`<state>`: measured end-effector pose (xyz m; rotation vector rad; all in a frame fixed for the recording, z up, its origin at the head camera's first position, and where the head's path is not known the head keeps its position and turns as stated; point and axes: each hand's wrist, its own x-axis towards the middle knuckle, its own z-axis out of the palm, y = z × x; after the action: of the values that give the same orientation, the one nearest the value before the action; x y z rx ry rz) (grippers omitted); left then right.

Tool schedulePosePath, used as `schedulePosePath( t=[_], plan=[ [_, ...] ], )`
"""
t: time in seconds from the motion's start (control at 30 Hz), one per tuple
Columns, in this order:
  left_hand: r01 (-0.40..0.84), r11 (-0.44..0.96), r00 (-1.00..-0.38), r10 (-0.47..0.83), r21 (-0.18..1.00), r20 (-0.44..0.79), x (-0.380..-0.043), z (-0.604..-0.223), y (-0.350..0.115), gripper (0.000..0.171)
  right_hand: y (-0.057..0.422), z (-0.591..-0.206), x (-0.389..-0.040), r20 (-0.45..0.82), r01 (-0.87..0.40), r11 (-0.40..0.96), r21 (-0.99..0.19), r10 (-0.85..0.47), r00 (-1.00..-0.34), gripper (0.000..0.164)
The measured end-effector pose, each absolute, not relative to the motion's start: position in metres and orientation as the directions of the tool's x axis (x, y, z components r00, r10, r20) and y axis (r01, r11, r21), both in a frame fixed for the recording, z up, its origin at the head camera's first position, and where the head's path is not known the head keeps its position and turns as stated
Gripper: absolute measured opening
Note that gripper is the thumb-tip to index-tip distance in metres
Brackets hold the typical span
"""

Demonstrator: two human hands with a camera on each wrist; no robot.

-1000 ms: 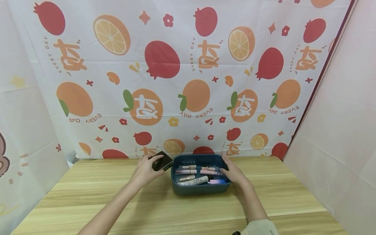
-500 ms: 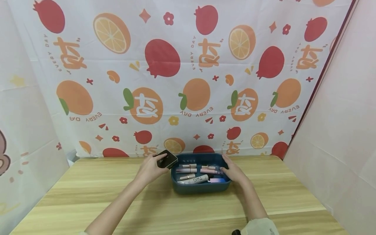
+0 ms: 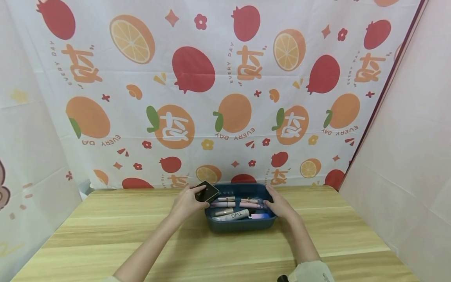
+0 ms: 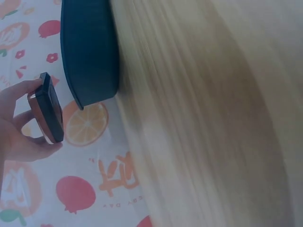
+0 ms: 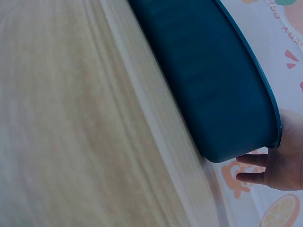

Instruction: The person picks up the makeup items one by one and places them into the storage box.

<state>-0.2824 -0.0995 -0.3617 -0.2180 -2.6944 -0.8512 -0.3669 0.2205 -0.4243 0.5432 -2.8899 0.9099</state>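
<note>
My left hand (image 3: 187, 203) pinches a flat black square compact (image 3: 208, 192) between thumb and fingers. The compact is tilted at the upper left rim of a dark blue bin (image 3: 241, 226). In the left wrist view, the compact (image 4: 51, 111) appears edge-on, off the table. My right hand (image 3: 282, 205) grips the bin's right end, thumb over the rim. The right wrist view has its fingers (image 5: 253, 178) along the outside of that end. Inside the bin lie several lipstick-like tubes (image 3: 223, 212), a white tube marked TWG (image 3: 237, 215) and a pink-blue item (image 3: 259, 216).
The bin stands on a wood-grain table (image 3: 225, 256) near its back edge. Behind it hangs a fruit-print cloth (image 3: 204, 125). White cloth panels close off the left (image 3: 31, 117) and right (image 3: 405, 156) sides.
My left hand has moved to the right with the compact, from beside the bin to over its left rim. The right hand and the bin have stayed in place.
</note>
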Motion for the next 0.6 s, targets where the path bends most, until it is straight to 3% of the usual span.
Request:
schedulePosePath(
  t=[0.6],
  plan=[
    [0.264, 0.803, -0.935, 0.076, 0.535, 0.346, -0.289, -0.367, -0.080, 0.056, 0.221, -0.423, -0.364, 0.171, -0.358, 0.759, -0.543, -0.317, -0.933, 0.062]
  ],
)
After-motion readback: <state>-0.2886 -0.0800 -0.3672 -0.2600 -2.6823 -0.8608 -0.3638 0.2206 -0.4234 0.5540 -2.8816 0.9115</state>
